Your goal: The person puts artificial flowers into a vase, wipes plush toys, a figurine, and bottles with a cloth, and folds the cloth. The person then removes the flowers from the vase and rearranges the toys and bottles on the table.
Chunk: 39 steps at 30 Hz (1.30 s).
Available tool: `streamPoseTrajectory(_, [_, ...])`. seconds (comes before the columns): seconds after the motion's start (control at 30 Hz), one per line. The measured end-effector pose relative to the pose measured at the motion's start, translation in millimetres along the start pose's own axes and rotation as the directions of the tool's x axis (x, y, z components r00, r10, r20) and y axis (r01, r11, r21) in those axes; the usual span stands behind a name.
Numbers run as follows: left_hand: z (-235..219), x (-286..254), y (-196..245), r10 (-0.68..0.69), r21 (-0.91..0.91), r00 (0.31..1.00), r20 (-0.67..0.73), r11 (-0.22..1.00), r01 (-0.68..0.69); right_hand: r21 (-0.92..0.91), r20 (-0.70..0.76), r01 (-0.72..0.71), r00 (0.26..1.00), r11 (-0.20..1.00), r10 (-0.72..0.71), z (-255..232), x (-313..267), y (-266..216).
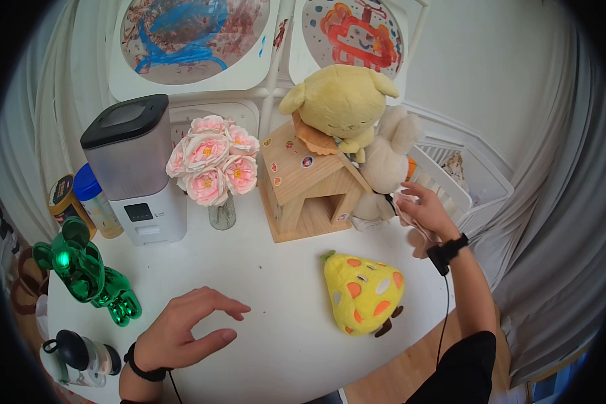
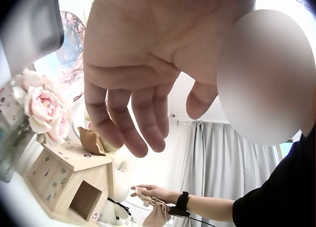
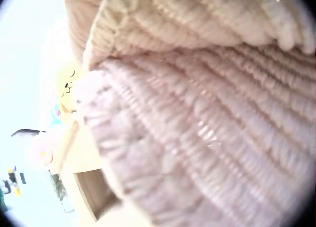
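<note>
In the head view, my right hand (image 1: 427,212) grips a pink cloth (image 1: 417,232), bunched and drooping, beside the bunny (image 1: 392,148) and over the table's (image 1: 262,283) right side. My left hand (image 1: 188,328) holds nothing, fingers bent loosely above the tabletop, with the yellow plush (image 1: 363,294) between the hands.

In the left wrist view, the left hand's fingers hang relaxed; beyond them the cloth dangles from the right hand, near the wooden house (image 2: 71,182).

In the right wrist view I see the cloth close up: ribbed, fuzzy, pale pink, with a gathered edge and a cream fold on top.
</note>
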State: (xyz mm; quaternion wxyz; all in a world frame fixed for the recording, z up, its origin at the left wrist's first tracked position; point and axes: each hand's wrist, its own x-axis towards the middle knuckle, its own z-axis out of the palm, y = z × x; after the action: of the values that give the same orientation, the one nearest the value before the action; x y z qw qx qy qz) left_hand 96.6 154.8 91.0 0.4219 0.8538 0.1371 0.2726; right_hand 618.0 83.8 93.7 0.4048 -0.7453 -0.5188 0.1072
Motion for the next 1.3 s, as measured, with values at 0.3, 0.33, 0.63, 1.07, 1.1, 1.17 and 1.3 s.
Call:
streamPoseTrajectory(0.3, [12.2,-12.3,13.6,0.03,0.068,0.983,0.179,0.997,-0.043,-0.344,0.104,-0.171,0.97,0.923,0.218,-7.6,-23.9,-9.2])
streamPoseTrajectory(0.33, [14.1,-14.8,14.3,0.019,0.071,0.979,0.204,0.997,-0.034,-0.421,0.096,-0.151,0.973,0.894,0.21,-8.2,-27.4,-11.6])
streamPoseTrajectory(0.63, [26.1,-38.2,6.9,-0.184,0.037,0.928,0.323,0.983,0.182,-0.498,0.582,0.105,0.777,0.861,0.241,52.2,-97.7,6.7])
streamPoseTrajectory(1.07, [110.9,-3.4,-38.7,-0.32,-0.374,0.928,0.192,0.85,0.37,0.435,0.452,-0.059,0.877,0.899,-0.161,117.1,-172.9,-69.6])
streamPoseTrajectory(1.1, [107.3,-0.7,-34.3,-0.179,-0.527,0.973,0.144,0.818,0.228,0.487,0.363,0.049,0.897,0.872,-0.253,126.8,-172.2,-77.9])
streamPoseTrajectory(1.17, [91.8,-5.2,-29.9,-0.248,-0.525,0.968,0.048,0.818,0.236,0.541,0.246,0.139,0.917,0.829,-0.314,140.4,-159.2,-82.8])
streamPoseTrajectory(1.3, [58.3,-26.8,-24.9,-0.247,-0.219,0.932,-0.267,0.957,0.191,0.954,0.241,-0.262,0.959,0.143,0.149,135.0,-129.9,-91.2])
